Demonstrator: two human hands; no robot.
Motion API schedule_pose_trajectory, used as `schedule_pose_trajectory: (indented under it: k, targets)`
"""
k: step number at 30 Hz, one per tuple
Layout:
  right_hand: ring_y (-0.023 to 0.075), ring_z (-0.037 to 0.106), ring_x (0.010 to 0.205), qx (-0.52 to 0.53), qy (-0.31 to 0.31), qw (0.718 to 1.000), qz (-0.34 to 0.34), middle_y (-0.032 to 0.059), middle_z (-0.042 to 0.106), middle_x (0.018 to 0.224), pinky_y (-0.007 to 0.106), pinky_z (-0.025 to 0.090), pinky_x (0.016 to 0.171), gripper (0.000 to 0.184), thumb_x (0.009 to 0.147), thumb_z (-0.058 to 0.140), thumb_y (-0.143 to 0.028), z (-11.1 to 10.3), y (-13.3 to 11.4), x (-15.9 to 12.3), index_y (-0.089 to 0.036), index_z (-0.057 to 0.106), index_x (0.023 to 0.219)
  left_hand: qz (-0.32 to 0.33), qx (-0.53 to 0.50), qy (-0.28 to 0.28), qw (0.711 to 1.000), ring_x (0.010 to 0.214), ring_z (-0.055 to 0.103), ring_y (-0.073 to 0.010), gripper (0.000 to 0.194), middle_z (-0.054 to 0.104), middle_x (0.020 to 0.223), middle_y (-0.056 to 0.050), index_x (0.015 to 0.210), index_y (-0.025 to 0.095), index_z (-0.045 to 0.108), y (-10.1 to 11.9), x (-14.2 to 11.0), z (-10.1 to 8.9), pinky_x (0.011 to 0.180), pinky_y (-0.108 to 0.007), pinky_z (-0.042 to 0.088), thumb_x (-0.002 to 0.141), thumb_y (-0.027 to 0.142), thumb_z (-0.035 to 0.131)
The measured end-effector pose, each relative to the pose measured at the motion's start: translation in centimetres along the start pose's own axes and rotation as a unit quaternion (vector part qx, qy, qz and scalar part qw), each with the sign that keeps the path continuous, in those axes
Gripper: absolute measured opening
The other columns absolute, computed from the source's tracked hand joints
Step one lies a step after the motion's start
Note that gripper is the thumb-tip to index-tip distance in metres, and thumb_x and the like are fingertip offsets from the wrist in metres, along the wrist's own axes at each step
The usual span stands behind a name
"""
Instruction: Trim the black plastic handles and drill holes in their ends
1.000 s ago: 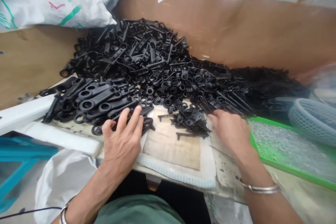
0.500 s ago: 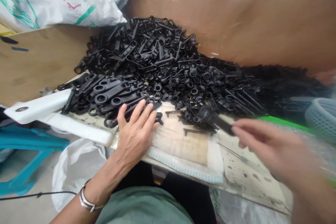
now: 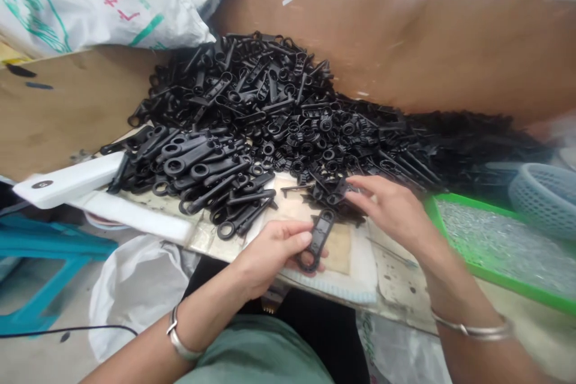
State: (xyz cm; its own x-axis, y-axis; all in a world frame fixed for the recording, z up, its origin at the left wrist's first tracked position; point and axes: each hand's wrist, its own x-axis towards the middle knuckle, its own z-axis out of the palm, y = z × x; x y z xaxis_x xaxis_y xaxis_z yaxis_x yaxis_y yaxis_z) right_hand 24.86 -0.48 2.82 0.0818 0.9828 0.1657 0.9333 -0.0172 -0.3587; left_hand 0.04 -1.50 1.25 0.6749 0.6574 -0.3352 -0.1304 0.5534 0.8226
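Half a second ago the left hand [image 3: 263,257] lay spread over the stack of long black levers [image 3: 204,174]; now it has come across to the pale mat [image 3: 341,254], and the right hand [image 3: 396,207], which was out to the right with a dark piece, is back at the small heap of flat parts [image 3: 321,193].

From where I'm standing, one black lever [image 3: 321,231] is above the mat, in the left grip: thumb over it, fingers underneath, hollow face up, ring end nearest the body, narrow end aimed at the heap. The right forearm slants in from the lower right, palm down, thumb and forefinger narrowed at the heap's edge; I can't tell if a part is pinched there.

I'd call this the picking-out step, lever steadied while the other hand selects. The next move calls for a clean pinch on a single flat part, without dragging its tangled neighbours along.
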Motion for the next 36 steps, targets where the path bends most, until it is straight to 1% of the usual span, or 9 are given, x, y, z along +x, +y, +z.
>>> schedule_pose_trajectory:
  k: [4,11,15,18,20,24,27,31,36]
  targets:
    - [0.0439,0.066,0.103,-0.029,0.001,0.997,0.072,0.0177,0.072,0.106,0.063,0.049,0.086,0.036,0.093,0.056,-0.039,1.8,-0.1,3.0,-0.021,0.07,0.121,0.002,-0.05,0.018,0.999,0.073,0.065,-0.0134,0.04,0.071,0.09,-0.013,0.102,0.007,0.074,0.1,0.0,-0.2,0.072,-0.023,0.05,0.076,0.037,0.078]
    - [0.0299,0.07,0.096,0.101,0.044,0.986,0.126,0.0073,0.076,0.097,0.044,0.052,0.092,0.018,0.082,0.07,-0.027,1.9,0.5,3.3,-0.021,0.076,0.098,-0.02,-0.119,0.001,0.993,0.081,0.068,-0.0192,0.035,0.072,0.091,-0.016,0.097,0.006,0.074,0.2,0.5,-0.6,0.079,-0.032,0.054,0.077,0.035,0.079]
    - [0.0302,0.069,0.1,0.175,0.088,0.97,0.145,0.0093,0.075,0.105,0.044,0.051,0.096,0.023,0.085,0.068,-0.034,0.3,0.1,1.1,-0.019,0.075,0.102,-0.027,-0.135,-0.021,0.99,0.082,0.069,-0.0205,0.032,0.072,0.094,-0.018,0.093,0.005,0.073,-0.1,0.7,-0.8,0.08,-0.036,0.056,0.081,0.036,0.075]
    - [0.0309,0.067,0.108,0.281,0.169,0.932,0.153,0.0095,0.07,0.12,0.045,0.052,0.098,0.024,0.086,0.07,-0.039,-1.2,-1.1,-0.9,-0.021,0.074,0.102,-0.031,-0.138,-0.025,0.99,0.084,0.069,-0.0218,0.032,0.072,0.095,-0.017,0.095,0.006,0.073,-0.1,0.6,-0.9,0.079,-0.037,0.057,0.079,0.034,0.076]
    - [0.0295,0.07,0.096,0.377,0.184,0.896,0.148,0.0073,0.072,0.113,0.045,0.057,0.089,0.014,0.084,0.072,-0.037,-2.0,-2.0,-2.1,-0.025,0.073,0.091,-0.031,-0.13,-0.03,0.991,0.083,0.068,-0.0213,0.033,0.072,0.096,-0.016,0.097,0.007,0.073,0.0,0.5,-0.9,0.079,-0.038,0.057,0.074,0.03,0.079]
    - [0.0225,0.067,0.066,0.465,0.093,0.865,0.162,0.0051,0.073,0.085,0.038,0.06,0.065,0.01,0.074,0.08,-0.032,-2.3,-3.2,-3.9,-0.026,0.074,0.078,-0.01,-0.076,-0.005,0.997,0.072,0.065,-0.016,0.033,0.072,0.087,-0.013,0.093,0.007,0.074,0.2,0.5,-0.6,0.075,-0.031,0.053,0.066,0.026,0.079]
    - [0.0196,0.064,0.062,0.423,0.021,0.896,0.134,0.0044,0.072,0.077,0.032,0.056,0.059,0.022,0.069,0.086,-0.04,-1.7,-3.6,-4.3,-0.024,0.078,0.083,0.038,-0.03,0.032,0.998,0.066,0.061,-0.0124,0.032,0.072,0.077,-0.01,0.092,0.007,0.076,0.2,0.5,-0.2,0.065,-0.023,0.045,0.065,0.025,0.076]
    - [0.0161,0.058,0.053,0.372,-0.051,0.926,0.046,0.0002,0.062,0.056,0.027,0.051,0.051,0.026,0.074,0.081,-0.047,-1.1,-4.7,-3.7,-0.024,0.079,0.088,0.072,-0.009,0.039,0.997,0.066,0.059,-0.0119,0.035,0.072,0.076,-0.008,0.099,0.008,0.078,0.1,0.4,0.1,0.065,-0.022,0.043,0.067,0.024,0.074]
    - [0.0115,0.054,0.047,0.345,-0.046,0.937,0.028,0.0009,0.066,0.065,0.022,0.044,0.043,0.026,0.075,0.078,-0.045,-0.3,-6.5,-2.5,-0.02,0.073,0.083,0.077,0.005,0.024,0.997,0.072,0.06,-0.0141,0.034,0.072,0.079,-0.007,0.104,0.012,0.078,0.2,0.1,-0.1,0.07,-0.024,0.043,0.076,0.03,0.072]
